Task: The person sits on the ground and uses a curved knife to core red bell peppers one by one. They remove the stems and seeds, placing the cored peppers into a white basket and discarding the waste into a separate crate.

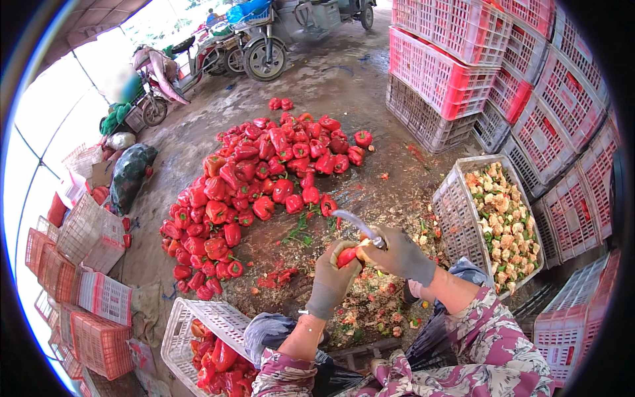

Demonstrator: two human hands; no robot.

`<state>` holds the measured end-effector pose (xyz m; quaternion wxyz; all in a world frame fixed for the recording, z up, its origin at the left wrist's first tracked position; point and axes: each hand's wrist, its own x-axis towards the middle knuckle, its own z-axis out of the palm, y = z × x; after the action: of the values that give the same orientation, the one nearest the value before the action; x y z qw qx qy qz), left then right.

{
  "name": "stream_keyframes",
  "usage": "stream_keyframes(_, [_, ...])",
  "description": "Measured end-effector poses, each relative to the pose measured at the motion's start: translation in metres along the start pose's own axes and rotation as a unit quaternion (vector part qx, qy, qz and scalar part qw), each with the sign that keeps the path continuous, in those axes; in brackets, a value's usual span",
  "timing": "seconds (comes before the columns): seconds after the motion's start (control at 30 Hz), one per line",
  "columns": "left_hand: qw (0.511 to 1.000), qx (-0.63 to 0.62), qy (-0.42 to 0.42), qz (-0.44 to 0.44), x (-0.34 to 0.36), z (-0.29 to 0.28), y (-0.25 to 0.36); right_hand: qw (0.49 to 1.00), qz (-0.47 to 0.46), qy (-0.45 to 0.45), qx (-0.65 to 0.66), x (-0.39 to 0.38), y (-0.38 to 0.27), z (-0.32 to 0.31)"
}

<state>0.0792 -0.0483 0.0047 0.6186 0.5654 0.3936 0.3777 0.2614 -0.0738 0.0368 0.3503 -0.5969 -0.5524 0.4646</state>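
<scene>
My left hand (328,283), in a grey work glove, is closed around a red bell pepper (345,257) in front of my knees. My right hand (401,257), gloved alike, grips a knife with a curved metal blade (354,221), which points up and to the left. Between the two hands a pale piece (363,250), perhaps the pepper's core, shows at the pepper's edge; my right fingers partly hide it. A white crate (221,316) by my left leg holds opened red peppers (223,357). At my right, another crate (456,228) is filled with pale cores and green stems (506,221).
A large heap of red bell peppers (254,172) lies ahead on the floor. Seeds and scraps (370,301) litter the ground by my feet. Stacked crates (436,73) stand at right, more crates (102,344) at left. Parked motorbikes (264,56) are at the back.
</scene>
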Motion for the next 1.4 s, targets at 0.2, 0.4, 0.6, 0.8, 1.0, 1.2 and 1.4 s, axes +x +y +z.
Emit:
stream_keyframes(0.2, [0.948, 0.239, 0.030, 0.206, -0.011, 0.006, 0.025, 0.927, 0.144, -0.018, 0.347, -0.014, -0.013, 0.007])
stream_keyframes(0.4, [0.891, 0.331, 0.078, 0.302, -0.042, 0.003, 0.059, 0.869, 0.122, -0.031, 0.478, -0.042, -0.036, 0.035])
stream_keyframes(0.6, [0.871, 0.318, 0.182, 0.327, -0.062, 0.021, 0.092, 0.826, -0.017, 0.076, 0.559, -0.063, -0.041, 0.043])
stream_keyframes(0.8, [0.905, 0.213, 0.303, 0.211, -0.126, -0.097, 0.078, 0.938, -0.119, 0.182, 0.271, -0.093, -0.034, -0.035])
stream_keyframes(1.0, [0.655, 0.681, 0.308, -0.113, -0.246, -0.281, 0.008, 0.921, -0.022, 0.389, -0.032, -0.151, 0.019, -0.183])
stream_keyframes(1.2, [0.675, 0.661, 0.323, -0.050, -0.286, -0.359, -0.052, 0.884, 0.102, 0.447, -0.094, -0.144, 0.025, -0.229])
stream_keyframes(1.4, [0.844, 0.502, 0.189, -0.021, -0.101, -0.283, 0.012, 0.970, 0.064, 0.229, 0.049, -0.058, 0.000, -0.112])
